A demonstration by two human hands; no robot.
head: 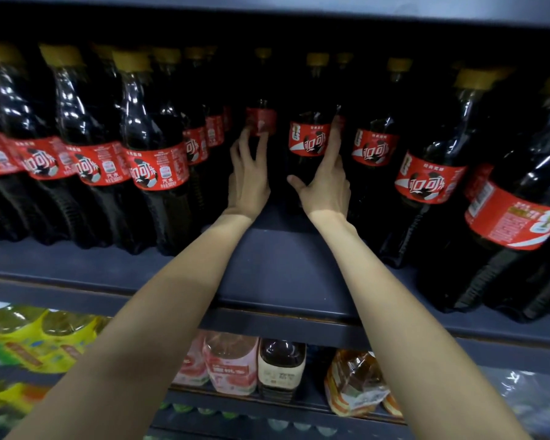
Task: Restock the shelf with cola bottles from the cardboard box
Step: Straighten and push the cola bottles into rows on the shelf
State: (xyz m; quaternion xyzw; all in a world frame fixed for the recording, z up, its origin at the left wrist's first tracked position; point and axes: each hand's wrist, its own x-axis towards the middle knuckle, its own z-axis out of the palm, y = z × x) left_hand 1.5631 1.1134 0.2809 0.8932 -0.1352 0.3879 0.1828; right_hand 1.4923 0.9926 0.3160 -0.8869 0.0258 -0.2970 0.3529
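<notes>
Forearms reach up from the near bottom edge, bare, toward the gap in the middle of the dark blue shelf point(286, 274). Below that board, a lower shelf carries other drinks: yellow-green wrapped bottles point(29, 338) at the left, pink-labelled bottles point(231, 363) and a dark tea bottle with a cream label point(281, 366) in the middle, and an amber bottle pack point(354, 382) to the right; their lower parts are cut off by the shelf lip and blurred.

Farther in, the left hand point(248, 176) has its fingers point(261, 142) spread and nearly straight, tips touching the lower part of a far cola bottle point(261, 122) set deep in the shadow. The right hand point(326, 188) lies along the right side of a nearer cola bottle point(307, 138), forefinger straight up its label, thumb out toward the left at its base; whether the remaining fingers wrap behind it cannot be told.

Rows of cola bottles point(153, 154) stand left and right of the gap, yellow caps, red labels. The far back of the shelf is black and unreadable. No cardboard box shows.
</notes>
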